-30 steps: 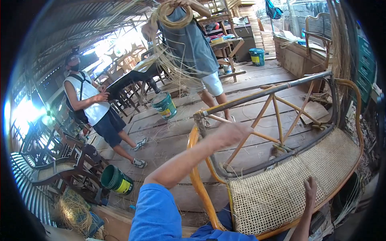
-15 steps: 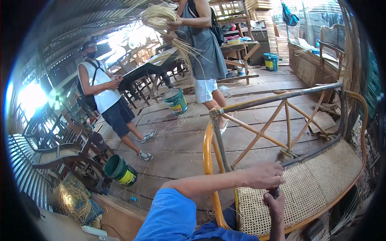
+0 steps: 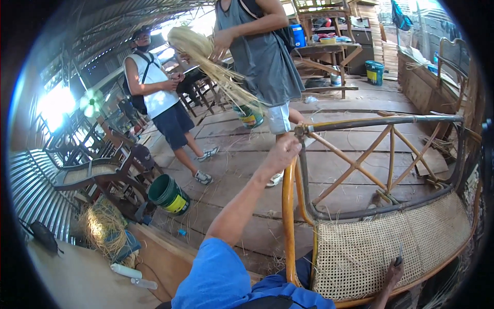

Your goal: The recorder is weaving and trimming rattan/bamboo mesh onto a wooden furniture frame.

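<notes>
Work at the woven seat (image 3: 360, 247) seems in hand, next calling for steadiness: right hand (image 3: 393, 273) gripping a dark tool (image 3: 400, 256) near the front edge, left hand (image 3: 283, 154) by the backrest frame (image 3: 355, 165), its hold unclear.

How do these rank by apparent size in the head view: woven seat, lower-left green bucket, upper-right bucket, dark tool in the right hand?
Woven seat
Lower-left green bucket
Upper-right bucket
Dark tool, partly hidden by the right hand
True bucket sizes unsure: one stands farther away.
</notes>
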